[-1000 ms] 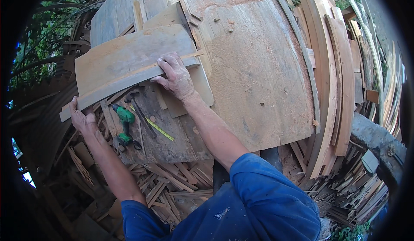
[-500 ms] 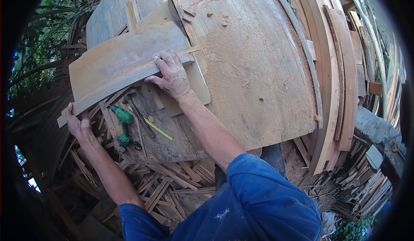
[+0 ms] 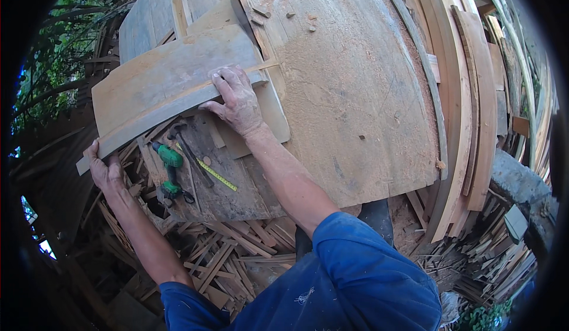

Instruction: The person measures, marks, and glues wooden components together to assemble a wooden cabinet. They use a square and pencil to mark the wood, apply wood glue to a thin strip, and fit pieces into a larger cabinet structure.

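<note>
A long wooden strip (image 3: 169, 109) lies along the near edge of a broad, dusty wooden board (image 3: 169, 61) on the left of the worktop. My left hand (image 3: 106, 166) is closed round the strip's left end, thumb on the near side. Farther right, my right hand (image 3: 236, 101) grips the strip near its other end, fingers over the top and thumb against the near face. Below the strip, a green cordless drill (image 3: 170, 159) rests beside a hammer (image 3: 191, 153) and a yellow tape measure blade (image 3: 216, 176).
Sawdust and small offcuts (image 3: 261, 12) dot the large wooden worktop (image 3: 349, 106). Long planks (image 3: 453, 106) stand stacked along its right side. Scrap wood (image 3: 219, 260) litters the ground at the near side, by my legs. Another flat panel (image 3: 272, 114) lies partly under the board.
Both hands keep their grip on the strip. The left hand and the strip's left end sit very slightly farther left, and the whole view has shifted a little.
</note>
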Action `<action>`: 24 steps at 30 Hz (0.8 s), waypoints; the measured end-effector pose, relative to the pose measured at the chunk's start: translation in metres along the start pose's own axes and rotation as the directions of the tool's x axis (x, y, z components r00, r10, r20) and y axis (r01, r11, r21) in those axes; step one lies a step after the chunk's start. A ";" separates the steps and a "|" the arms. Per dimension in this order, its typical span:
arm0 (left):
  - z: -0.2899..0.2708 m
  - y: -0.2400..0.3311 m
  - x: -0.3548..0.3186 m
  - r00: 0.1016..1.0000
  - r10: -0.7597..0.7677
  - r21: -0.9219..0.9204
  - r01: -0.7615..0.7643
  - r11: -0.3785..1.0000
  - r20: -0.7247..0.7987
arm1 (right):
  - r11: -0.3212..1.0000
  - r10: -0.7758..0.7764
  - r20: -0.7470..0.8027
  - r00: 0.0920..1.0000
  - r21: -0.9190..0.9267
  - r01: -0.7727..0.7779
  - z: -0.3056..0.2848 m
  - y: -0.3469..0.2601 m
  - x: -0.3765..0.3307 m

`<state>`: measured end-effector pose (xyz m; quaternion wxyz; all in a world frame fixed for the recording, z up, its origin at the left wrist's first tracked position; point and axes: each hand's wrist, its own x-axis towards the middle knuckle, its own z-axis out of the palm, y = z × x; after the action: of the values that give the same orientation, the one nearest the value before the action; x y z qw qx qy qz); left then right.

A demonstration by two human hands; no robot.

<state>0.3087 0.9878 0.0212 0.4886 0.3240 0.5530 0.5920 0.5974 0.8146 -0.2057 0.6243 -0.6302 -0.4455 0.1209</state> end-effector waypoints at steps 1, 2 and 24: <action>0.001 -0.001 -0.001 1.000 -0.001 -0.001 0.001 1.000 -0.003 | 1.000 -0.001 0.003 1.000 0.000 0.001 0.000 0.000 0.000; 0.003 -0.003 -0.002 1.000 0.014 -0.004 -0.014 1.000 -0.027 | 1.000 -0.006 -0.003 1.000 0.010 0.006 0.000 0.000 0.000; 0.029 -0.027 -0.023 0.976 0.116 -0.062 -0.129 0.990 -0.186 | 0.995 -0.048 0.010 0.999 0.088 0.047 -0.002 0.007 0.005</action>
<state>0.3486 0.9736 0.0037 0.4101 0.2837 0.5522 0.6681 0.6046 0.8177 -0.2100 0.6514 -0.5908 -0.4582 0.1292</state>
